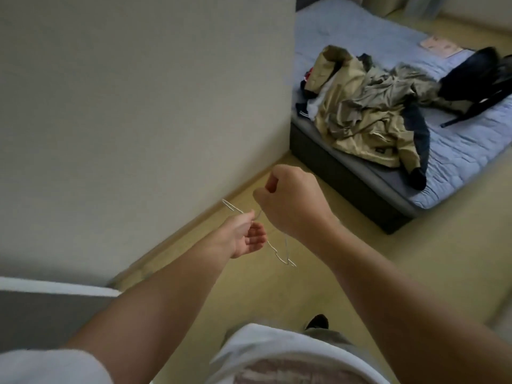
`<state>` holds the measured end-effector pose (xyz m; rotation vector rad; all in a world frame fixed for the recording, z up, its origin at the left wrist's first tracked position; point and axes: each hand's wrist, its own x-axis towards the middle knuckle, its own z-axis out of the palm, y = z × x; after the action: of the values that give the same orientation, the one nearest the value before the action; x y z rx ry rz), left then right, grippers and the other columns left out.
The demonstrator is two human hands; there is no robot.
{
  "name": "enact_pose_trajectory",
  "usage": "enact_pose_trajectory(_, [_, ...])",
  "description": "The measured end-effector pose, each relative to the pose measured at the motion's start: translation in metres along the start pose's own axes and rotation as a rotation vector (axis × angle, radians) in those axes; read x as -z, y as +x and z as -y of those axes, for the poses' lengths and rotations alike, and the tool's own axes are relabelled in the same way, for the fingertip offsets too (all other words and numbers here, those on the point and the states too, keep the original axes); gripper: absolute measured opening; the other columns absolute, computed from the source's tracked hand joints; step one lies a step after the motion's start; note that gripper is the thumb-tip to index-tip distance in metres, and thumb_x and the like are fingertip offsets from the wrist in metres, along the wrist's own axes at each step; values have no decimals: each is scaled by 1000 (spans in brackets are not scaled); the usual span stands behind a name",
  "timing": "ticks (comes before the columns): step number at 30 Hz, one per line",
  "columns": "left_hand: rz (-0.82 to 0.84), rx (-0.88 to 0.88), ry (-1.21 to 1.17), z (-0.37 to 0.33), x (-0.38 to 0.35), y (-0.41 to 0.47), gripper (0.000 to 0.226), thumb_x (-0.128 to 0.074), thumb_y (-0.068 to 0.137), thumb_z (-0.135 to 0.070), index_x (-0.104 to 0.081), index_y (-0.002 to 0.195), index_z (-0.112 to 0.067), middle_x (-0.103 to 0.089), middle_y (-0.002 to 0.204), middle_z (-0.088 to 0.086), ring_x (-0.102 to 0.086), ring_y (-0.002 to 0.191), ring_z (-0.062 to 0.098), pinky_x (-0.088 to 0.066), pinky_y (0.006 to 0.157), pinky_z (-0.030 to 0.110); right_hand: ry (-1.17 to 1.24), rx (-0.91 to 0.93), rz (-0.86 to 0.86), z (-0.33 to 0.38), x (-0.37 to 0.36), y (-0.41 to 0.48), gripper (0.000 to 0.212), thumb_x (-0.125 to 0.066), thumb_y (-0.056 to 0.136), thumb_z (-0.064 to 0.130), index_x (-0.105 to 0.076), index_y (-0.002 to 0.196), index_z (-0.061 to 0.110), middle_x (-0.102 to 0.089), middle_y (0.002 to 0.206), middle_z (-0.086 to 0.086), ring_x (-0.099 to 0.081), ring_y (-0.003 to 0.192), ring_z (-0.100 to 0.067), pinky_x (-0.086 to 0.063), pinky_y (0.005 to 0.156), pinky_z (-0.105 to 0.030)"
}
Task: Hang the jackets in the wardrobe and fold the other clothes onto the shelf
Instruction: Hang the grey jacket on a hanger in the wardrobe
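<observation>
Thin white wire makes up the hanger [273, 246] that the person holds out in front. The left hand [245, 238] pinches the wire near one end with thumb and fingertip, and its other fingers curl loosely, palm up. The right hand [291, 200] is closed in a fist around the top of the hanger, where I think the hook is, though the hook itself is hidden. Nothing hangs on the hanger.

Up at about two o'clock from the hands, well apart from them, is the bed [471, 151] with a blue cover. All the clothes lie there in one messy heap. A tan jacket [357, 134] lies on the near side of the pile. A grey-green piece [388, 90] is crumpled on it, and a dark blue piece [419, 134] hangs toward the bed's edge. At the far right is a black thing [476, 76] that is too blurry to name.

No wardrobe or shelf shows from here, only a plain wall [138, 106] at ten o'clock. I think the job has hardly begun. Nothing looks folded or hung. The hanger is ready, so a jacket likely comes next, and then all the rest.
</observation>
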<state>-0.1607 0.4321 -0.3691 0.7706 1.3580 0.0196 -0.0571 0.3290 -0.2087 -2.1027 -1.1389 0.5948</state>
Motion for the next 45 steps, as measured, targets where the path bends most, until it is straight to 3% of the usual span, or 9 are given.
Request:
enact_pose_trajectory(6, [-47, -115, 155, -83, -108, 48, 17, -54, 102, -25, -59, 111, -12, -60, 97, 11, -60, 59, 16, -51, 46, 24, 53, -98, -65, -55, 81, 74, 15, -62, 84, 26, -57, 72, 17, -61, 71, 1, -59, 69, -22, -56, 66, -42])
enact_pose_trajectory(18, [85, -248, 293, -284, -257, 200, 11, -64, 98, -17, -68, 92, -9, -74, 76, 7, -69, 63, 14, -54, 51, 25, -181, -509, -90, -176, 182, 279, 19, -57, 89, 36, -59, 98, 19, -64, 93, -3, -63, 83, -25, -58, 74, -44])
enact_pose_trajectory(25, [151, -431, 423, -380, -366, 246, 6, -73, 91, -16, -69, 92, -11, -77, 87, 7, -74, 70, 14, -56, 59, 24, -258, -791, 103, -240, 236, 356, 15, -55, 94, 31, -55, 96, 17, -68, 92, -5, -70, 78, -25, -51, 58, -32])
enact_pose_trajectory(27, [198, -450, 422, -401, -398, 258, 6, -74, 90, -16, -70, 90, -11, -77, 89, 9, -73, 69, 13, -57, 60, 24, -192, -858, 172, -263, 250, 374, 20, -56, 96, 27, -57, 109, 12, -66, 96, -7, -73, 72, -25, -62, 66, -38])
enact_pose_trajectory(31, [213, -510, 482, -433, -455, 280, 9, -79, 86, -18, -73, 88, -12, -77, 80, 3, -70, 73, 14, -59, 67, 27, -63, -941, 281, -310, 267, 417, 37, -54, 101, 25, -50, 132, 4, -62, 114, -16, -76, 74, -29, -64, 70, -39])
enact_pose_trajectory(33, [202, -586, 553, -445, -473, 280, 11, -83, 82, -20, -75, 86, -13, -75, 71, -3, -69, 68, 12, -56, 61, 23, -50, -948, 314, -328, 268, 435, 40, -54, 102, 25, -48, 134, 3, -60, 116, -18, -75, 80, -32, -63, 75, -43])
enact_pose_trajectory(37, [222, -674, 743, -481, -512, 286, 15, -88, 76, -29, -77, 82, -21, -77, 78, -4, -75, 80, 21, -64, 70, 37, 24, -834, 326, -362, 268, 488, 40, -56, 99, 27, -55, 132, 4, -62, 119, -15, -66, 102, -32, -58, 87, -37])
enact_pose_trajectory(42, [355, -731, 882, -520, -541, 307, 18, -89, 74, -31, -77, 83, -22, -76, 81, -6, -74, 82, 12, -62, 74, 34, 457, -762, 55, -395, 260, 549, 31, -67, 93, 25, -55, 122, 21, -62, 97, 6, -62, 87, -13, -49, 63, -24])
enact_pose_trajectory(45, [454, -732, 905, -543, -554, 331, 17, -88, 76, -23, -78, 86, -16, -77, 84, 0, -74, 84, 16, -61, 76, 33, 693, -843, -100, -416, 247, 590, 22, -60, 99, 20, -59, 120, 16, -70, 98, -1, -66, 78, -16, -55, 62, -27])
